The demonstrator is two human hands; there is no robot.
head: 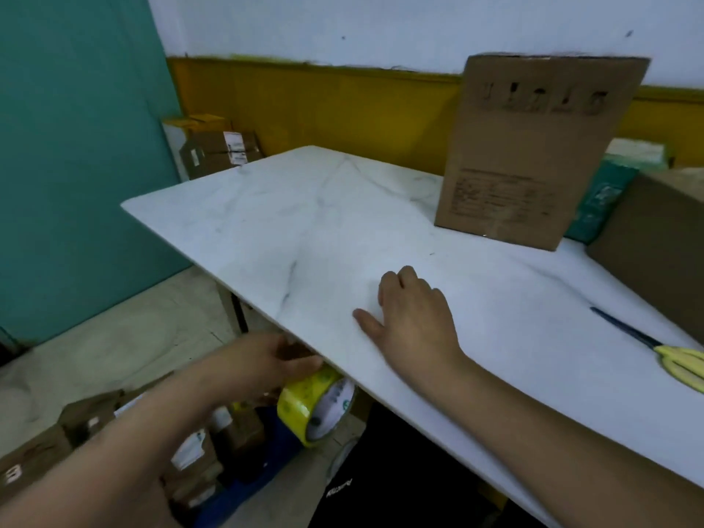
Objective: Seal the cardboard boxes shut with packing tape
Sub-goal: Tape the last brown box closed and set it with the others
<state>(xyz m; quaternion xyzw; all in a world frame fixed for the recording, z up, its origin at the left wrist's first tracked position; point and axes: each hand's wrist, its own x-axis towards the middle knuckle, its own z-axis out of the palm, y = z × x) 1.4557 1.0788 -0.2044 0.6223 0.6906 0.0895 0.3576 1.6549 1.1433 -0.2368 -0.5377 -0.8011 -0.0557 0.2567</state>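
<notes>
- Head view: tape roll [316, 405] was gripped from above by left hand [272, 360], just under desk [304, 222] edge.
- On desk, right hand [415, 318] was laid loosely open, empty.
- Well ahead-right, cardboard box [533, 154] was stood upright; right hand judged nearer.

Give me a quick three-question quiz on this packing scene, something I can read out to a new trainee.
1. Fill in: the right hand rests on the ____.
2. Which hand holds the tape roll? A: left hand. B: right hand.
3. True or false: the scissors lie inside the upright cardboard box.
Key: 1 table; 2 A; 3 false.
</notes>
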